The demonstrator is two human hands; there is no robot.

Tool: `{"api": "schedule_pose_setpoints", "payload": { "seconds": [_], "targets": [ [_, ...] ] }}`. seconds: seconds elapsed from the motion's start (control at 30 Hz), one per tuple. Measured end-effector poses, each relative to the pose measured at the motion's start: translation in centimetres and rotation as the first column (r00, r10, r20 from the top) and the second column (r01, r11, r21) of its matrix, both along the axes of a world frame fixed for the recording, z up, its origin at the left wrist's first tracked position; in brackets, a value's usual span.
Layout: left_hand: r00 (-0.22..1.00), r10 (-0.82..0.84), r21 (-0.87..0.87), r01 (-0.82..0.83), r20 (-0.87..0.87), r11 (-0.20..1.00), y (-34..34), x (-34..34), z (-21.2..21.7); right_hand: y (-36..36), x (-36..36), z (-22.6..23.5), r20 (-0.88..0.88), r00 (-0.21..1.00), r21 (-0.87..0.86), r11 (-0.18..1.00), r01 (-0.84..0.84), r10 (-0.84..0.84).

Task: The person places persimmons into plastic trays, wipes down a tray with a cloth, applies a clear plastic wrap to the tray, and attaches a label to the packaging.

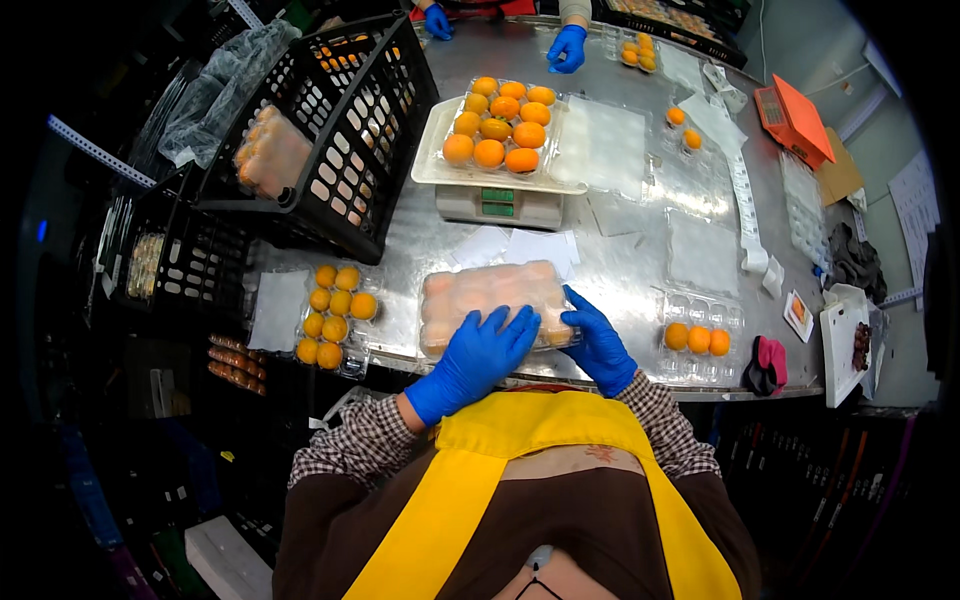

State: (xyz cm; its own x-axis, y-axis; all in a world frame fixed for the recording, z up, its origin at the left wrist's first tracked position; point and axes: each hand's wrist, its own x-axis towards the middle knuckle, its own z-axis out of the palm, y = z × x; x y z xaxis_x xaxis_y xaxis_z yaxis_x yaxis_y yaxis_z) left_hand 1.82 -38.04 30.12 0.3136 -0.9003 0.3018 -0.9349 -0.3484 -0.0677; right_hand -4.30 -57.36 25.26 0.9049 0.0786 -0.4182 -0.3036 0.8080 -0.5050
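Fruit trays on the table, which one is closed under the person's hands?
The closed clear tray at the near table edge, under the left hand and right hand. The other trays lie open, including the one on the scale.

blue gloved hands [480, 355], orange fruit [497, 125], black crate [345, 120]

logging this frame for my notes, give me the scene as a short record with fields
left hand: left hand in blue glove, flat on closed clear fruit pack
right hand: right hand in blue glove, at the pack's right end
surface: metal table
scale: scale with open pack of orange fruit
left of pack: open tray of fruit
crate: black crate
others: gloved hand at far edge
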Motion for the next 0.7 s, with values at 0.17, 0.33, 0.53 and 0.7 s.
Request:
{"api": "schedule_pose_setpoints", "payload": {
  "seconds": [0.17,0.33,0.53,0.7],
  "targets": [
    [0.999,0.020,-0.070,-0.023,-0.040,0.997,-0.6,-0.2,-3.5,-0.6,1.0,-1.2,0.027,1.000,-0.154,0.988,0.017,-0.013],
    [0.992,-0.049,-0.092,0.038,-0.114,0.995,-0.6,1.0,-5.2,-0.9,1.5,-3.7,0.042,0.998,-0.157,0.987,0.045,-0.039],
    [0.870,0.125,-0.147,-0.220,-0.477,0.964,2.5,2.8,-6.1,-2.7,2.2,-6.2,0.124,0.992,-0.591,0.804,0.064,0.012],
    [0.495,0.375,-0.073,-0.673,-0.783,0.736,6.5,2.6,-9.1,-4.3,0.4,-6.6,-0.013,0.996,-0.867,0.496,-0.056,0.090]
  ]
}}
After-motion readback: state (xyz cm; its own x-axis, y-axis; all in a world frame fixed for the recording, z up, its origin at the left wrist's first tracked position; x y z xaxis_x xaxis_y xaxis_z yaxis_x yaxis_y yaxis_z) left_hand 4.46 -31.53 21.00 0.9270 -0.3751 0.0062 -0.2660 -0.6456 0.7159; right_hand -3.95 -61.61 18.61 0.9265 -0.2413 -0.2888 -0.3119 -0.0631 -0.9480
